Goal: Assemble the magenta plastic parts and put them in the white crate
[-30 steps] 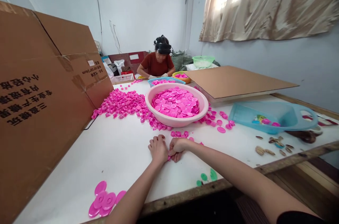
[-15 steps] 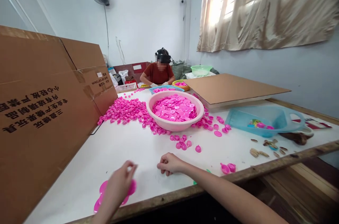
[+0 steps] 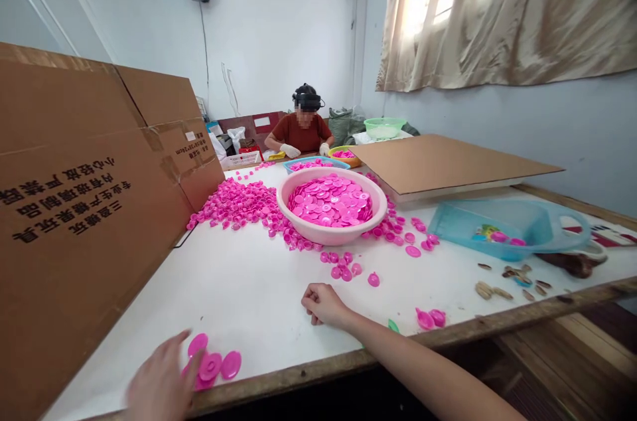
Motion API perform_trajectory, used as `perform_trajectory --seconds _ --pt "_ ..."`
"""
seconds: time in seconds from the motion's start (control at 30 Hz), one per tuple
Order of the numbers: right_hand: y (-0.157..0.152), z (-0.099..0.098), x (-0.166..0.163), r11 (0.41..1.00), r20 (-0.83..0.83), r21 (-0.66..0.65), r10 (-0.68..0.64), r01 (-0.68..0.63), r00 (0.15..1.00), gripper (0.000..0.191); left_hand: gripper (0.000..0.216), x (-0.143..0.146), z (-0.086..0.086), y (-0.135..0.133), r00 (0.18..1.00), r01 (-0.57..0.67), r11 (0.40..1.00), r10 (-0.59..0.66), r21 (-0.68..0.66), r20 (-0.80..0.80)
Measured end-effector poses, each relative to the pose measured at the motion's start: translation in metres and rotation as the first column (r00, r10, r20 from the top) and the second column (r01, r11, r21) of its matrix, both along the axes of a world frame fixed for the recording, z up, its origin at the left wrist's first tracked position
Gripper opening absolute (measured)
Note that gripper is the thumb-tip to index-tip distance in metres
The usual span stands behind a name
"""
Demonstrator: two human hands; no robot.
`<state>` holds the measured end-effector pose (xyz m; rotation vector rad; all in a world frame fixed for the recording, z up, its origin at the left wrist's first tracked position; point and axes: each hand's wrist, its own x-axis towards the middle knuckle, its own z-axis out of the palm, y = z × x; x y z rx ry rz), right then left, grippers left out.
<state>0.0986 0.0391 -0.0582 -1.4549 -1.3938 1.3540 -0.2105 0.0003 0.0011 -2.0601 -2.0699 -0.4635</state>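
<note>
At the near left of the table, my left hand (image 3: 163,378) is open and slightly blurred, with thumb and forefinger apart. Its fingertips reach the edge of a small group of round pink plastic discs (image 3: 231,365); whether they touch one I cannot tell. My right hand (image 3: 323,305) rests on the white tabletop with its fingers curled closed, and anything inside them is hidden. Beyond it lie several small pink plastic cups (image 3: 373,279). A pale pink basin (image 3: 331,236) heaped with pink discs (image 3: 331,198) stands further back.
A large cardboard box (image 3: 60,222) walls the left side. Small pink pieces (image 3: 243,202) are piled beside the basin. On the right are a blue plastic scoop (image 3: 517,235), peanut shells (image 3: 492,290) and a cardboard sheet (image 3: 452,162). Across the table sits a person (image 3: 301,132) in gloves.
My left hand has moved left and down, its pinched fingers spreading and uncovering the pink discs. My right hand stays closed in nearly the same place. The view has shifted slightly.
</note>
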Motion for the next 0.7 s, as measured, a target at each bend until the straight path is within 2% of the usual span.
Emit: perform_trajectory --seconds 0.07,0.13,0.23,0.3,0.37,0.43,0.6,0.7 --pt "0.000 0.000 0.003 0.998 0.036 0.056 -0.037 0.035 0.999 0.007 0.034 0.057 -0.002 0.035 0.980 0.200 0.980 -0.200 -0.003 0.013" --pt "0.000 0.001 0.007 0.978 0.107 0.189 -0.114 0.092 0.988 0.008 0.035 0.119 -0.007 0.070 0.931 0.364 0.930 -0.361 -0.047 0.063" --pt "0.001 0.006 0.014 0.895 0.217 0.410 -0.283 0.176 0.934 0.010 0.048 0.197 -0.018 0.110 0.899 0.438 0.894 -0.434 -0.094 0.064" --pt "0.001 0.010 0.020 0.859 0.270 0.468 -0.363 0.208 0.892 0.012 0.047 0.228 -0.025 0.127 0.883 0.470 0.879 -0.468 -0.080 0.042" --pt "0.001 0.014 0.024 0.834 0.310 0.498 -0.427 0.238 0.849 0.013 0.039 0.242 -0.031 0.137 0.854 0.519 0.853 -0.518 -0.048 0.036" --pt "0.002 0.019 0.028 0.794 0.323 0.544 -0.496 0.271 0.806 0.013 0.030 0.242 -0.036 0.140 0.828 0.560 0.828 -0.559 -0.022 0.047" --pt "0.009 0.024 0.031 0.716 0.280 0.616 -0.590 0.330 0.757 0.015 0.018 0.220 -0.045 0.129 0.793 0.602 0.797 -0.593 -0.035 0.143" --pt "0.015 0.021 0.031 0.688 0.268 0.644 -0.612 0.334 0.744 0.016 0.019 0.211 -0.045 0.123 0.803 0.574 0.815 -0.542 -0.079 0.249"
